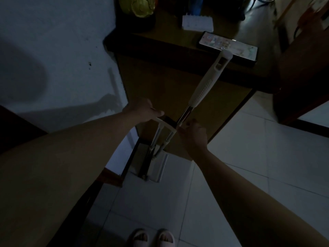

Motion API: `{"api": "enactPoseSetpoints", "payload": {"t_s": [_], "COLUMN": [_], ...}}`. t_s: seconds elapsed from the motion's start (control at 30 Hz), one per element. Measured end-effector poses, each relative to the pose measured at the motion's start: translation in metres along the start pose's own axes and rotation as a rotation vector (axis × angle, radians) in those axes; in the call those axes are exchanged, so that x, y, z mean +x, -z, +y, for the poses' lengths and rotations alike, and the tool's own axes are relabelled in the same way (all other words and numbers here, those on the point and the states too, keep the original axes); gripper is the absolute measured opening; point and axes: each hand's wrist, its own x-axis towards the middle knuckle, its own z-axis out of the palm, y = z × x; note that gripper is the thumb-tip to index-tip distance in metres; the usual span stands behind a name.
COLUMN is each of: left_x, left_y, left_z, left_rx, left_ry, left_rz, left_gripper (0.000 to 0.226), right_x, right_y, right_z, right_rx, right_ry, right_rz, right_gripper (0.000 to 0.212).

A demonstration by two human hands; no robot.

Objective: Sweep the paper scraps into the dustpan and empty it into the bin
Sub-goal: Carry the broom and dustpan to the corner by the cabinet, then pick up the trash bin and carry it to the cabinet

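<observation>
1. Head view: a dustpan (151,164) stands on the tiled floor (249,166) against the foot of a wooden cabinet (169,82); it is pale with a dark strip and thin metal uprights.
2. The broom (204,86) has a white, dimpled grip with a slot near its tip and a shiny metal shaft, leaning toward the cabinet's front edge.
3. The left hand (144,111) holds the white crossbar (164,123) atop the uprights.
4. The right hand (193,132) pinches the shaft.
</observation>
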Motion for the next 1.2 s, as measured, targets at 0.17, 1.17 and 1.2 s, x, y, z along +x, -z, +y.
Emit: {"api": "enactPoseSetpoints", "payload": {"t_s": [0.17, 1.17, 1.2], "left_x": [-0.012, -0.172, -0.175], "left_y": [0.004, -0.044, -0.046], "left_z": [-0.001, 0.098, 0.102], "left_rx": [0.001, 0.072, 0.094], "left_ry": [-0.001, -0.273, -0.275], "left_rz": [0.008, -0.118, -0.103], "left_gripper": [0.074, 0.079, 0.077], "right_x": [-0.009, -0.157, -0.159], "right_y": [0.003, 0.107, 0.110], "right_z": [0.001, 0.058, 0.060], "right_rx": [-0.019, 0.058, 0.061], "right_ry": [0.010, -0.207, -0.207], "right_rz": [-0.006, 0.189, 0.188], "right_gripper": [0.040, 0.070, 0.070]}}
